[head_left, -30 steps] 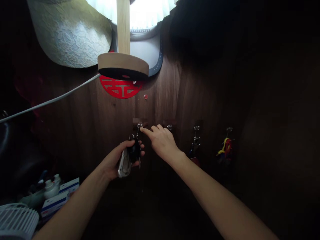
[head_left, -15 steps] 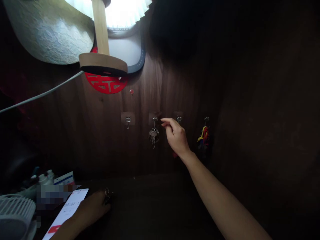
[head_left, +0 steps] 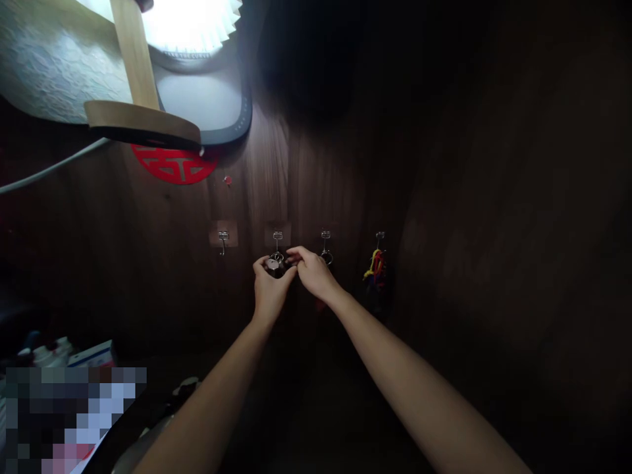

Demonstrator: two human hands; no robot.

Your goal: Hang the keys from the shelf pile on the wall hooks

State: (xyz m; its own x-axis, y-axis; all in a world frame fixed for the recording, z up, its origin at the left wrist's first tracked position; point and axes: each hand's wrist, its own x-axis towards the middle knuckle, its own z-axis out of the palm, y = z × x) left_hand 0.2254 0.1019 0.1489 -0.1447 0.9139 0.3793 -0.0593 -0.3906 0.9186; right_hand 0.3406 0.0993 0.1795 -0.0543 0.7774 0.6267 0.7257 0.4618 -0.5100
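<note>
A bunch of keys (head_left: 273, 264) hangs by its metal ring from the second wall hook (head_left: 278, 236). My left hand (head_left: 269, 293) is closed around the keys from below, thumb and fingers on either side. The lower ends of the keys are hidden by this hand. Just right of the ring is my right hand (head_left: 316, 275), its fingers pointing left and slightly apart. Nothing shows between them, though contact with the ring cannot be made out. Behind it, another ring (head_left: 326, 259) hangs from the third hook (head_left: 326, 234).
The leftmost hook (head_left: 223, 236) carries nothing. Coloured cords (head_left: 376, 264) hang on the rightmost hook (head_left: 380, 235). A lit lamp with a wooden base (head_left: 143, 122) is upper left, above a red paper cutout (head_left: 172, 164). White bottles (head_left: 52, 352) and a box (head_left: 93, 355) stand lower left.
My left hand has risen from the dark surface at lower left to the hanging keys and closed around them. My right hand has moved slightly down, near the key ring. The view has shifted right.
</note>
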